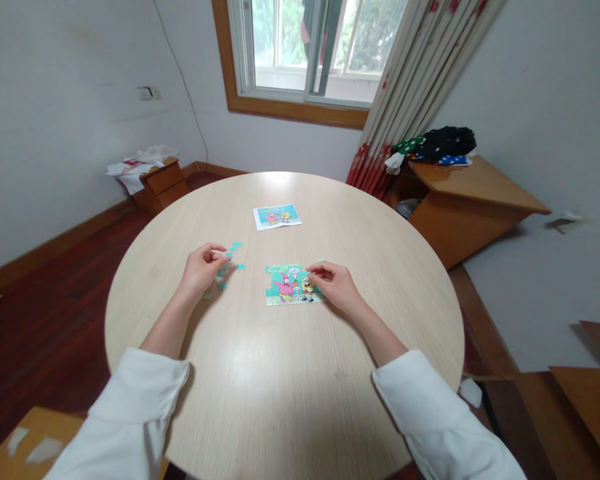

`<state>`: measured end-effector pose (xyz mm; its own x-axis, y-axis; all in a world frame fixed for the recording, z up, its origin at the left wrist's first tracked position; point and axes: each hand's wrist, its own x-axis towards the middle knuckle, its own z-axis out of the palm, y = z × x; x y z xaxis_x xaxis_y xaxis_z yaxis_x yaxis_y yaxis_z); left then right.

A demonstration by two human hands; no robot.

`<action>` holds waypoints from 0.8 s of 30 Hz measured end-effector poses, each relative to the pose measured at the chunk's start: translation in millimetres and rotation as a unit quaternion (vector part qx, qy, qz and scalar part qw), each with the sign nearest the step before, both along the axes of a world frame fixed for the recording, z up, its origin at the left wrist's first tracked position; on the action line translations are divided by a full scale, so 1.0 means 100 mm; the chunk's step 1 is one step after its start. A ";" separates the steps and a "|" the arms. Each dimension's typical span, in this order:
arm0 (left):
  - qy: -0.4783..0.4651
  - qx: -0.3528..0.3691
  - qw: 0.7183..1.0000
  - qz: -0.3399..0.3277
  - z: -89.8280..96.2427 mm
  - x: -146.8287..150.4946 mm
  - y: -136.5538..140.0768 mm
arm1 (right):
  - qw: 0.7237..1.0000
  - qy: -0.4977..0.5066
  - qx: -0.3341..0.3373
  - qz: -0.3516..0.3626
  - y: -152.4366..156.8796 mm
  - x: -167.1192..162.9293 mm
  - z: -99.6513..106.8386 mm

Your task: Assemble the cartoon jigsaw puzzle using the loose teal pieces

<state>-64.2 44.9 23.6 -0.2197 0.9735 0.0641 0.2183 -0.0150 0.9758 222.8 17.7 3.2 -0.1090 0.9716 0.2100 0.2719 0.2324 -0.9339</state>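
Note:
A partly assembled jigsaw puzzle (286, 291) with a pink starfish and a yellow sponge figure lies flat at the table's middle. My right hand (336, 283) is over its right side, thumb and fingers pinched at the upper right; whatever they hold is hidden. To the left, my left hand (203, 268) has its fingertips closed on a small teal puzzle piece (229, 255). Loose teal pieces (237, 245) lie around those fingertips, some partly covered by the hand. A single puzzle piece (241, 267) sits just right of them.
Behind the puzzle lies a printed reference picture (279, 217) on white paper. Everything rests on a round pale wooden table (260, 393). A wooden cabinet (480, 193) with cloths on top stands at the right, beside a curtain (410, 87). A small drawer unit (165, 183) is at the far left.

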 end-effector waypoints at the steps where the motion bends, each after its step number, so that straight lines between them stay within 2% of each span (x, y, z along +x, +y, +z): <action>1: -0.024 -0.003 0.999 -0.028 0.02 0.09 -0.04 | 1.000 0.003 -0.004 0.002 0.00 -0.01 0.00; 7: -0.133 -0.076 0.976 -0.156 0.04 0.62 -0.30 | 0.999 0.011 -0.022 0.046 -0.09 -0.15 0.02; 11: -0.162 -0.098 0.959 -0.211 -0.02 0.83 -0.41 | 0.996 0.018 -0.029 0.084 -0.17 -0.24 0.07; 15: -0.179 -0.116 0.948 -0.237 -0.07 0.89 -0.44 | 0.993 0.042 -0.044 0.105 -0.20 -0.29 0.07; 24: -0.193 -0.124 0.938 -0.260 -0.09 0.86 -0.43 | 0.993 0.052 -0.040 0.102 -0.17 -0.27 0.02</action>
<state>22.1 1.6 14.9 0.3285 0.9298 -0.1658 -0.1251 0.2168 0.9682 196.3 0.6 5.3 -0.2867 0.9457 0.1533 0.1287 0.1966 -0.9720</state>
